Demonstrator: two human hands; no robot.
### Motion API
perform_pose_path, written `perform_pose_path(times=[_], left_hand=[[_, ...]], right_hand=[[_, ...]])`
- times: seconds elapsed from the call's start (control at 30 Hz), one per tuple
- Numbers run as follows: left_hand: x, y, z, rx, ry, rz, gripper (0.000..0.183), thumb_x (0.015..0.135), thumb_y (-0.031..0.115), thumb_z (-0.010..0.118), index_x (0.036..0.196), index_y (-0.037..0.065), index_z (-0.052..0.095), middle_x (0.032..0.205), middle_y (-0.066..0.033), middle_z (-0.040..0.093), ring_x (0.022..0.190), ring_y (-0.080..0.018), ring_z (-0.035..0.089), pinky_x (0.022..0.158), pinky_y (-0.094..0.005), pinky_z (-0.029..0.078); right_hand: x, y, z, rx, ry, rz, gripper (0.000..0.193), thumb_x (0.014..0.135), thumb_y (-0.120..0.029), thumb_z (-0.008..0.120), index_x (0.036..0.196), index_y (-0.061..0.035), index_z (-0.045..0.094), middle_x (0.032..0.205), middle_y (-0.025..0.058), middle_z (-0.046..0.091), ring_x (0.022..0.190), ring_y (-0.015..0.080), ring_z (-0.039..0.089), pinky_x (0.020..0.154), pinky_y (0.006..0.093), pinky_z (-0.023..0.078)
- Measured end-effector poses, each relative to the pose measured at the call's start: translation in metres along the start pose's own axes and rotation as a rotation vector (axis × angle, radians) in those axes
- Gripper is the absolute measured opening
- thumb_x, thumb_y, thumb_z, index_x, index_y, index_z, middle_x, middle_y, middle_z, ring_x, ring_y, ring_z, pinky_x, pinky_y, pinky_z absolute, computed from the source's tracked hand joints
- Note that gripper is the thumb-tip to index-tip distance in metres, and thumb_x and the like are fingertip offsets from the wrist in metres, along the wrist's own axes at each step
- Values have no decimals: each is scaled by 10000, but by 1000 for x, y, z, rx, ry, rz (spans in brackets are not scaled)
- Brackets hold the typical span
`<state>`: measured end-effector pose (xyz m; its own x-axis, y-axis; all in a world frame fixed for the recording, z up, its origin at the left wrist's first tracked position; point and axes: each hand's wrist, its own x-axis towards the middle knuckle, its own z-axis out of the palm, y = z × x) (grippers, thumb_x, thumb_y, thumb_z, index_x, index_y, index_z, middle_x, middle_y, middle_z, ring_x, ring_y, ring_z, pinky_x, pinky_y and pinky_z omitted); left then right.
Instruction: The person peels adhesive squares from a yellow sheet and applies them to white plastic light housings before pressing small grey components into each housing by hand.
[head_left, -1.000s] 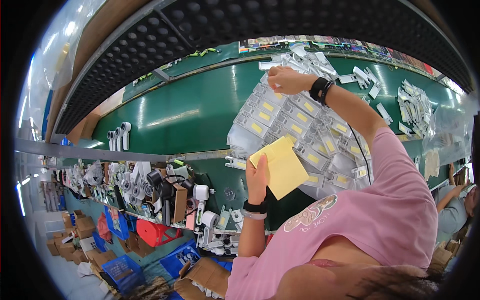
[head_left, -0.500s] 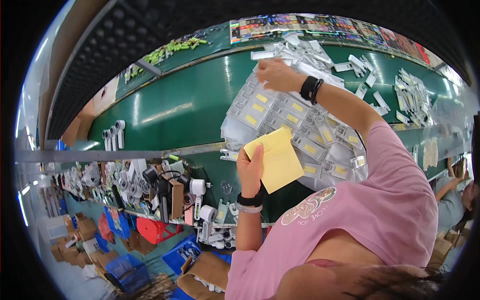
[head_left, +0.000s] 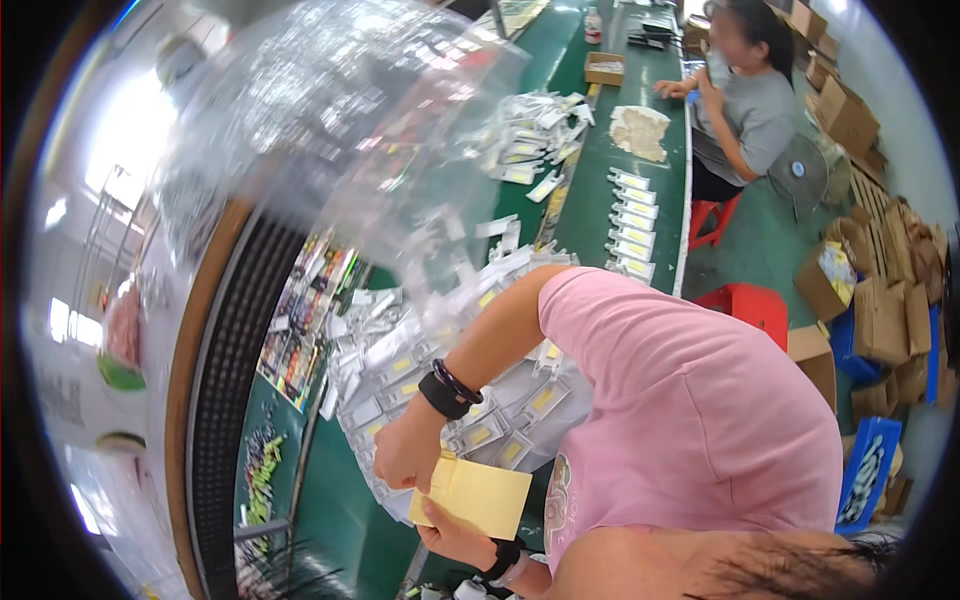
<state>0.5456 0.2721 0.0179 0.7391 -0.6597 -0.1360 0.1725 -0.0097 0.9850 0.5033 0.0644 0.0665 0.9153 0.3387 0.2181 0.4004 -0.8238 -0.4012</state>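
My left hand (head_left: 458, 540) grips a stack of yellow sheets (head_left: 490, 500) by its lower left edge, thumb on top. At the stack's upper left corner, my right hand (head_left: 408, 452) is closed with the fingertips pointing down. Whatever those fingers pinch is too small to make out. Under and beyond my right forearm, white plastic casings (head_left: 480, 435) with yellow rectangles lie in rows on clear plastic on the green bench.
More casings form a pile (head_left: 540, 130) and a row (head_left: 632, 225) farther along. Clear plastic sheeting (head_left: 350, 120) hangs at upper left. A co-worker (head_left: 750, 110) sits at the far right side. Red stool (head_left: 745, 305), cardboard boxes (head_left: 880, 320) and a blue crate (head_left: 868, 475) stand right.
The view has swung to the right along the bench. My right hand has come from over the far casings to the yellow stack's corner. My left hand still holds the stack.
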Motion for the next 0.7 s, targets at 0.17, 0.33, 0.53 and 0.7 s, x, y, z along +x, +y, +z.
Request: perform_pose_path(times=[0.17, 0.33, 0.53, 0.7], left_hand=[[-36, 27, 34, 0, 8, 85, 336, 937, 262, 598, 1076, -43, 563, 1002, -127, 641, 816, -176, 645, 686, -290, 535], [-62, 32, 52, 40, -45, 108, 349, 938, 271, 597, 1099, -36, 553, 1009, -124, 636, 811, -181, 647, 685, -290, 541], [-63, 14, 43, -6, 123, 33, 359, 952, 271, 559, 1120, -46, 548, 999, -132, 629, 814, -195, 634, 683, -308, 530], [-87, 28, 62, 11, -25, 121, 306, 981, 208, 481, 1101, -63, 557, 997, -123, 620, 838, -181, 604, 737, -308, 498]], right_hand=[[-39, -40, -16, -90, 175, 135, 280, 720, -397, 683, 757, -121, 652, 868, 43, 605, 830, 228, 608, 737, 425, 426], [-74, -57, -29, -19, 339, 190, 252, 701, -342, 706, 740, -98, 653, 876, 78, 592, 838, 240, 603, 694, 401, 453], [-91, -63, -34, 163, 308, 54, 182, 685, -248, 717, 697, -79, 647, 845, 82, 593, 831, 259, 592, 669, 378, 480], [-97, -50, -17, 279, 375, 57, 210, 679, -253, 722, 724, -60, 654, 825, 118, 591, 833, 286, 593, 694, 407, 481]])
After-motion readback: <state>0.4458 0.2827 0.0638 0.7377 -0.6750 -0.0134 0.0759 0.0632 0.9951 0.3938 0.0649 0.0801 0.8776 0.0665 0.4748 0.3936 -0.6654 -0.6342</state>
